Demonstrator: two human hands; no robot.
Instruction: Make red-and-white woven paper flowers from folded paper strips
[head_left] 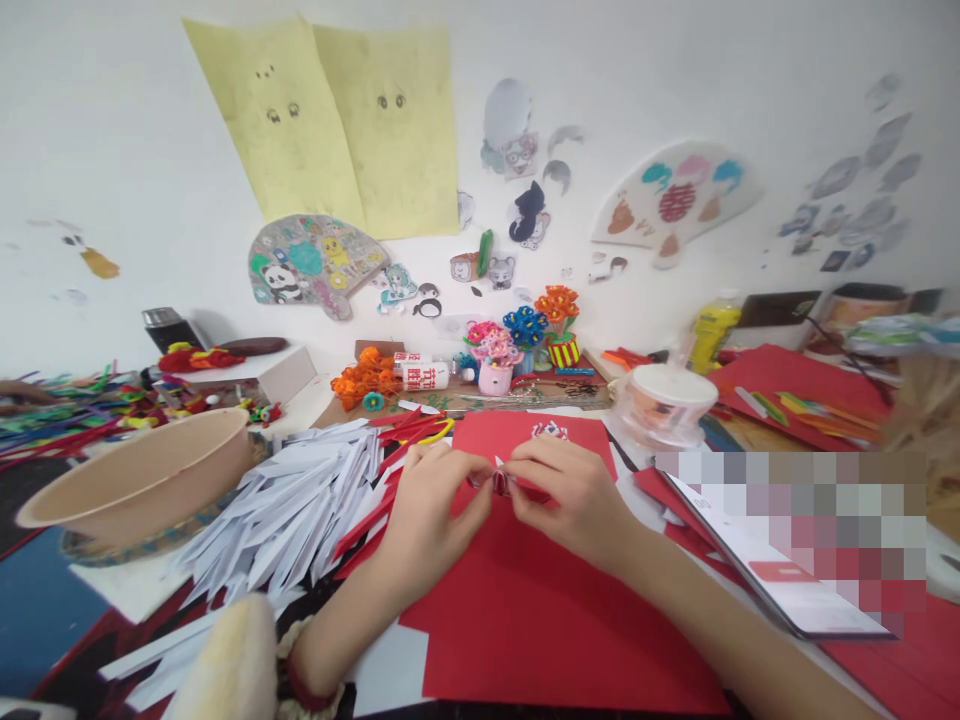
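Both my hands meet over a large red paper sheet. Between their fingertips is a small folded piece of red and white paper. My left hand pinches its left side, with thumb and forefinger closed. On its right side, my right hand pinches in the same way. The fingers cover much of the piece, so its full shape is hidden. Just beyond my right hand lies another red and white folded paper piece. White paper strips and red paper strips are heaped left of my left hand.
A beige basin stands at the left. Yellow scissor handles show behind my left hand. Pots of craft flowers line the wall. On the right are a round white tub and a tablet, its screen partly blurred.
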